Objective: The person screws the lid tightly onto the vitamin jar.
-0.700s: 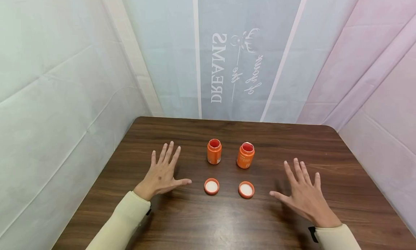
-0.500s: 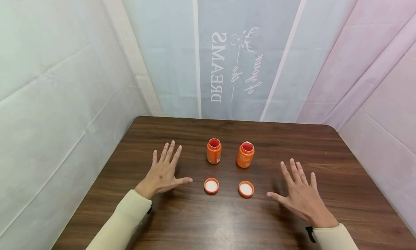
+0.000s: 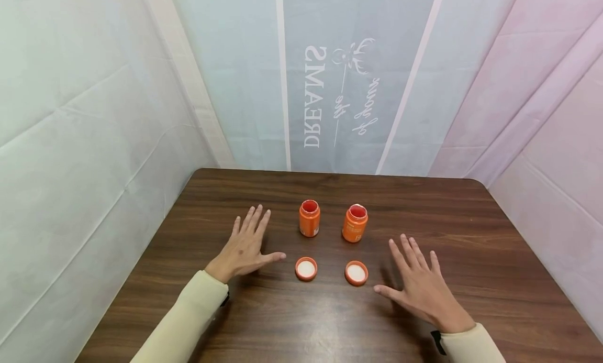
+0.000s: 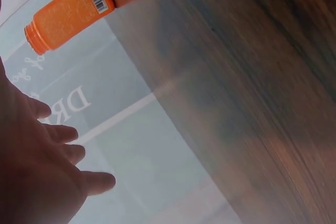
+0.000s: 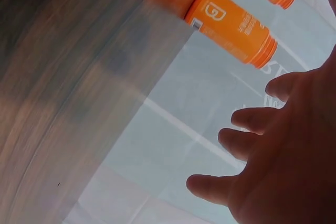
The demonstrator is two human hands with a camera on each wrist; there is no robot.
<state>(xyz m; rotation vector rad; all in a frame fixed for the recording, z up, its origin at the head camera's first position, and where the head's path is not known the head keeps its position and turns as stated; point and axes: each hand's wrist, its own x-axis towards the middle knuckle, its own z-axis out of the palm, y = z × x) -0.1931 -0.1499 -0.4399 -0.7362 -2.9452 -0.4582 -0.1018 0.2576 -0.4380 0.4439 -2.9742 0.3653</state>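
Observation:
Two uncapped orange bottles stand upright in the middle of the table, the left bottle [image 3: 309,221] and the right bottle [image 3: 354,227]. In front of them lie two orange screw caps with their white insides up, the left cap [image 3: 306,269] and the right cap [image 3: 356,273]. My left hand [image 3: 245,250] is spread above the table, its thumb pointing at the left cap and apart from it. On the other side my right hand [image 3: 419,287] is spread too, thumb tip near the right cap. Neither hand holds anything. Each wrist view shows fingers extended below the bottles.
The dark wood-grain table [image 3: 320,321] has rounded far corners. Behind it hangs a blue-grey cloth [image 3: 249,90] with mirrored white lettering. Pale fabric walls [image 3: 94,143] enclose the left and right sides.
Both hands have moved inward toward the bottles and caps, the right hand farther than the left. Bottles and caps have stayed in place.

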